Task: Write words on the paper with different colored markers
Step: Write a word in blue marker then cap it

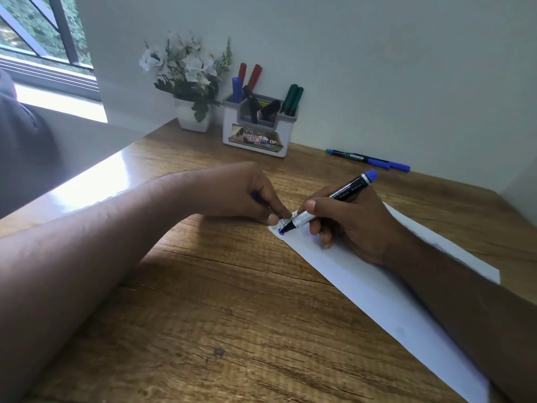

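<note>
I see the right hand point(348, 219) gripping a blue marker point(331, 200), tip touching the white paper point(363, 286) at its far corner, beside green lettering. The left hand point(247, 193), just left of the tip, pins that corner with curled fingers and holds a blue cap point(255, 196). Beyond both hands stands the marker holder point(255, 132).

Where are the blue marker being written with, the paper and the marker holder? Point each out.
blue marker point(331, 203): head view, on its barrel above the right hand's fingers.
paper point(363, 286): head view, on a bare stretch.
marker holder point(232, 135): head view, on its white front wall.
</note>
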A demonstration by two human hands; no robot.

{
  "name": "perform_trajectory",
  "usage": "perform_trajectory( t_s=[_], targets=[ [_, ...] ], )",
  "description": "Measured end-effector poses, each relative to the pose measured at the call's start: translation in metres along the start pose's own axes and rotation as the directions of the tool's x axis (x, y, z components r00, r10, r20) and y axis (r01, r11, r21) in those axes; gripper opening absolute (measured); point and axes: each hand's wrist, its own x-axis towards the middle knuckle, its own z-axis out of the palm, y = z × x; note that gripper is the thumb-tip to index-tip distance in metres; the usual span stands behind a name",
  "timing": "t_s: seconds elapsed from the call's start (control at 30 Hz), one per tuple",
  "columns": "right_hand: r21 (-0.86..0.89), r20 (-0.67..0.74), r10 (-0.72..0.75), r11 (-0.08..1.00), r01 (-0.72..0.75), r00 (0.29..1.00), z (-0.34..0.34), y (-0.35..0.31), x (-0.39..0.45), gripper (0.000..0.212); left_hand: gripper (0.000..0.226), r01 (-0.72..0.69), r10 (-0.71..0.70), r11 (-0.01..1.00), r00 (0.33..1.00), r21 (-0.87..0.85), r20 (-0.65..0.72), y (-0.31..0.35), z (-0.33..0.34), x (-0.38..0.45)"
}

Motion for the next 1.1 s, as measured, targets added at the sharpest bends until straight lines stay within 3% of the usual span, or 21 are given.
perform_trajectory(
  t_s=[1.1],
  targets=[
    [0.044, -0.127, 0.04, 0.998, -0.035, 0.991, 0.0032, -0.0024, 0.0014, 0.022, 0.027, 0.0, 0.0, 1.0, 1.0, -0.007, 0.006, 0.0035, -0.0011, -0.0016]
  ],
)
